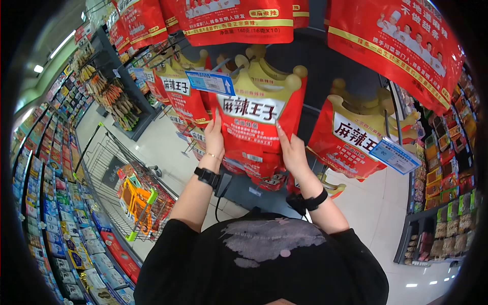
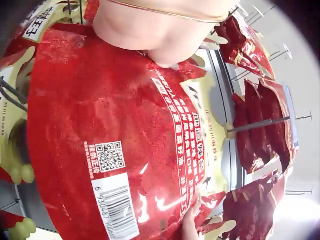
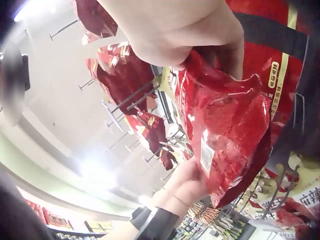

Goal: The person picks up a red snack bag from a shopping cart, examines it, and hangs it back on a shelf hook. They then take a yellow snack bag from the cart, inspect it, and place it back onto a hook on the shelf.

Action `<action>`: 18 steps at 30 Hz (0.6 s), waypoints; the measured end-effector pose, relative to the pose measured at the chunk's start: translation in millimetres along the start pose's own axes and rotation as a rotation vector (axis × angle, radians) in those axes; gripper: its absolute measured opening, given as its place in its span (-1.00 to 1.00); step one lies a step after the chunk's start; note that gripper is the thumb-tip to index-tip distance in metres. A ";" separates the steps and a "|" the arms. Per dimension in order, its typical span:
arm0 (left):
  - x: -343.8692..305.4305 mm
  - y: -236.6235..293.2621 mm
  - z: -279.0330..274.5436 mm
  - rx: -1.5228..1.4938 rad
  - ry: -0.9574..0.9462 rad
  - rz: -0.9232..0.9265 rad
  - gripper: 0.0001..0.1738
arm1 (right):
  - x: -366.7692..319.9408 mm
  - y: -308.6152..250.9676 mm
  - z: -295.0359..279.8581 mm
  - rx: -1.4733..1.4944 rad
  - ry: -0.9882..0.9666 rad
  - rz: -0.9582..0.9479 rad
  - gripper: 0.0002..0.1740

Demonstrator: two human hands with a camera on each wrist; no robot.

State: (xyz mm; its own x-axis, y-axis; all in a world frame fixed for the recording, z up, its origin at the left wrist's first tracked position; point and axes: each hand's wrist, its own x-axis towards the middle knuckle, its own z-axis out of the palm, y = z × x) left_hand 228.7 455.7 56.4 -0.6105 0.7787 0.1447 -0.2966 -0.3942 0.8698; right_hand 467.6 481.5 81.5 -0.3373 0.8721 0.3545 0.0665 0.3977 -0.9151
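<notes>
Gripping a red bag [image 1: 254, 133] by its sides are the left hand [image 1: 214, 138] and right hand [image 1: 294, 152].

The gold-crowned red bag [image 1: 251, 133] is held upright at both sides.

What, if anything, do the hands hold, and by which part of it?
The left hand and the right hand hold a red crown-topped bag by its opposite sides.
</notes>
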 end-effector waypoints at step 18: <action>-150.6 121.7 -145.6 0.429 -0.256 -0.062 -0.66 | 4.6 -8.5 29.9 0.003 0.335 -0.142 -0.50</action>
State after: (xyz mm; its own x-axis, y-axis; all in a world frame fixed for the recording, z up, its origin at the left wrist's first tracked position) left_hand 177.6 219.4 71.8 -0.3860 0.9101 0.1508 0.0346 -0.1491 0.9882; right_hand 437.5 473.6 85.2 -0.0162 0.8537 0.5205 0.0385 0.5208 -0.8528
